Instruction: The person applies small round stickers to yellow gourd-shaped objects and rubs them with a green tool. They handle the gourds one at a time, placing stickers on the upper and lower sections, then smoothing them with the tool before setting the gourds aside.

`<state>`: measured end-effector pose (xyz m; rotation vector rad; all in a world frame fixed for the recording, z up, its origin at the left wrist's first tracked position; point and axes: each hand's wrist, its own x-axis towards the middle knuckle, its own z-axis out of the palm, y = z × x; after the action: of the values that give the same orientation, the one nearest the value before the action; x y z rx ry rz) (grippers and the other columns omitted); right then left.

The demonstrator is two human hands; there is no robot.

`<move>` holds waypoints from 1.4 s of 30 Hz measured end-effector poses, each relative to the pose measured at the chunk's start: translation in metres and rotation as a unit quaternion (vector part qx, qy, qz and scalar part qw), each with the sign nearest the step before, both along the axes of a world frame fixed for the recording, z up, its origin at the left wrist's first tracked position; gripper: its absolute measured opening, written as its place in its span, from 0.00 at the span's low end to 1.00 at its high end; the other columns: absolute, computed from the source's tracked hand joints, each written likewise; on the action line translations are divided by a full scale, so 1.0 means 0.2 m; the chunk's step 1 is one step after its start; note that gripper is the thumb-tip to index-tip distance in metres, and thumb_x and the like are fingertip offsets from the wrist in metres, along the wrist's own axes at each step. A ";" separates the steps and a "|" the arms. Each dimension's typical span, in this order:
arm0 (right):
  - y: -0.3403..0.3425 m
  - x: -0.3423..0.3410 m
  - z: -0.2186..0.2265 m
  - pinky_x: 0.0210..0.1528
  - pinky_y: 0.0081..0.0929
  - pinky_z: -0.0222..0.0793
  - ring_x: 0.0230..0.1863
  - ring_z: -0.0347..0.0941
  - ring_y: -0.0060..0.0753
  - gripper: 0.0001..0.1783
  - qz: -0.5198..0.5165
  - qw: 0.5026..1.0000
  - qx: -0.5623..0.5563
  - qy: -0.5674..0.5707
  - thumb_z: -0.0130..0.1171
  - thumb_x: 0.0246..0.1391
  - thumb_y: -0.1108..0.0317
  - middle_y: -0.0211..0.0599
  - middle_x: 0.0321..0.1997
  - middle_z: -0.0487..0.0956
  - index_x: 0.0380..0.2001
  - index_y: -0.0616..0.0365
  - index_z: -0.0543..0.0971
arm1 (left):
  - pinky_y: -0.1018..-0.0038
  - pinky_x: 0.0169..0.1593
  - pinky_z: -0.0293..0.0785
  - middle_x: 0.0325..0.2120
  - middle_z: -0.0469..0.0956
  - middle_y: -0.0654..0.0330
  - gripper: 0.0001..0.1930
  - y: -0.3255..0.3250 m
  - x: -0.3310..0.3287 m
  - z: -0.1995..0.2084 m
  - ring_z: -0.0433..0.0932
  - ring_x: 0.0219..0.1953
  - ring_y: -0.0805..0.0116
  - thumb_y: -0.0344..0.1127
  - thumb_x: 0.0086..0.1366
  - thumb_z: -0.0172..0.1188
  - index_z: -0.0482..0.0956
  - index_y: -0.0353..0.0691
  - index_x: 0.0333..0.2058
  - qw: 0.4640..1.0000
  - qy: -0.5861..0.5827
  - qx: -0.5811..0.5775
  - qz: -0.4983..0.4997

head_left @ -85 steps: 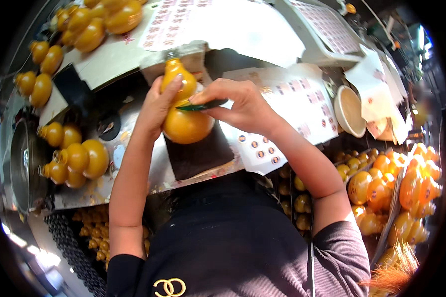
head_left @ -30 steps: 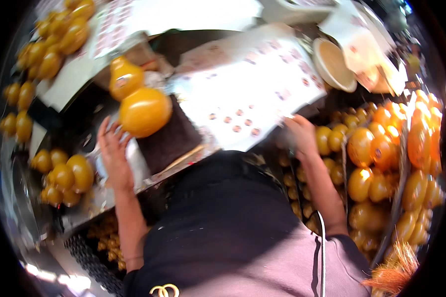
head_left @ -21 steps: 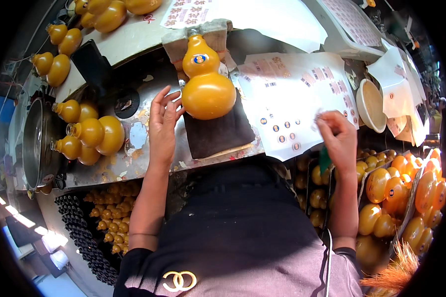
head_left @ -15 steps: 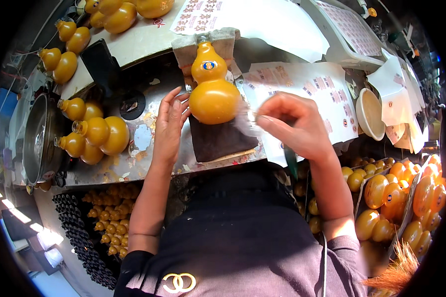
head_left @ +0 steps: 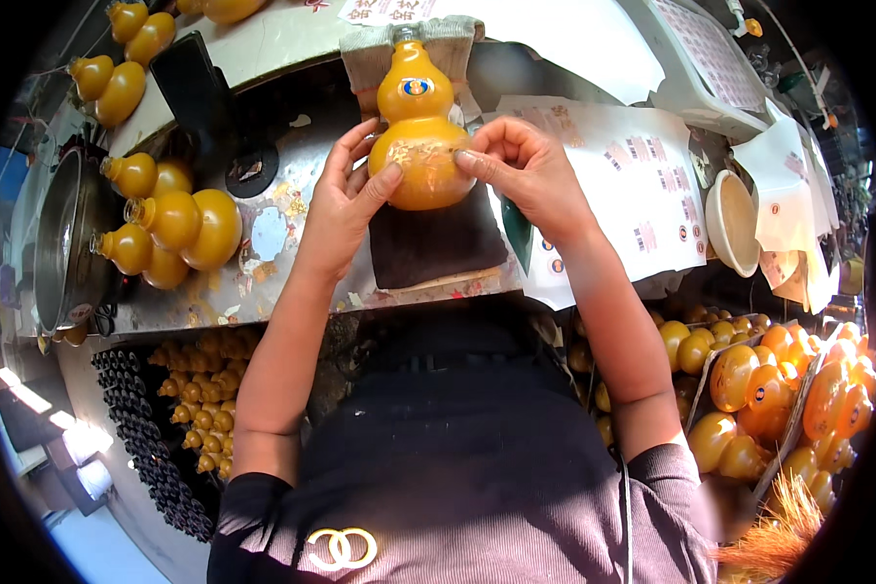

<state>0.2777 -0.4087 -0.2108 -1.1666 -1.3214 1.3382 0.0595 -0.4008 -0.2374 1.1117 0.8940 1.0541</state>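
Note:
A yellow gourd-shaped bottle [head_left: 416, 190] with a clear neck lies on a cloth-covered rest, its neck pointing away from me. A small blue oval label marks its upper bulb. Across the lower bulb stretches a thin transparent decal [head_left: 420, 156] with reddish and gold print. My left hand [head_left: 346, 190] is curled against the bulb's left side, thumb on the front near the decal's edge. At the right edge of the decal, my right hand [head_left: 526, 175] pinches it between thumb and fingers. A green pointed tool [head_left: 517, 234] shows beneath my right hand; what holds it is hidden.
Several yellow gourd bottles [head_left: 200, 229] stand on the left beside a metal pan [head_left: 63, 243]. Decal sheets [head_left: 633, 195] and a pale bowl [head_left: 732, 224] lie right. A dark pad [head_left: 438, 243] is before the bottle. Crates of bottles [head_left: 749, 380] stand lower right.
My right hand has brought the transparent decal leftward onto the lower bulb. My left hand's thumb has closed in onto the bulb's front. The view has shifted slightly.

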 end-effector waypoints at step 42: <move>-0.02 -0.01 -0.17 0.32 0.14 0.61 0.25 0.63 0.11 0.40 -0.008 0.998 -0.047 -0.047 0.67 0.49 0.49 0.19 0.19 0.69 0.57 0.64 0.68 | 0.73 0.58 0.65 0.53 0.69 0.56 0.38 0.04 -0.05 -0.05 0.69 0.55 0.69 0.45 0.59 0.66 0.60 0.36 0.62 0.997 0.050 0.030 -0.051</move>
<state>0.2751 -0.4133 -0.2443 -1.3165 -1.3252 1.3612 0.0487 -0.3931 -0.2478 1.2568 0.8783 0.9536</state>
